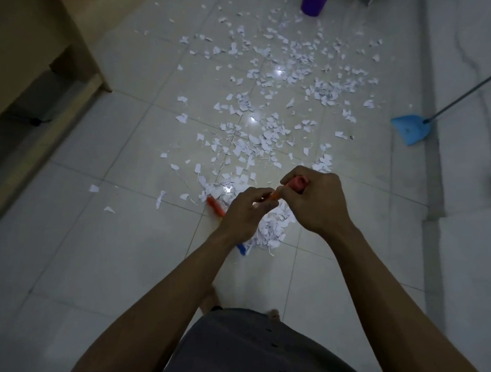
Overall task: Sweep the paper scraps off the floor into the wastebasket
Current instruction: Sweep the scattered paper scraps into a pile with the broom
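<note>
On the tiled floor (102, 260) just ahead of my feet, I work the broom (216, 206).
My left hand (245, 213) and right hand (314, 200) both clench its orange handle (275, 196), the head down in a small heap. Paper scraps (276, 73) lie scattered up to the purple wastebasket (314, 2); the blue dustpan (410, 128) sits to the right. Short, low strokes should stop light pieces fluttering off.

I get one head view, wide, looking down and forward: left hand (244, 213) and right hand (318, 202) close, floor (102, 260) beyond them.
</note>
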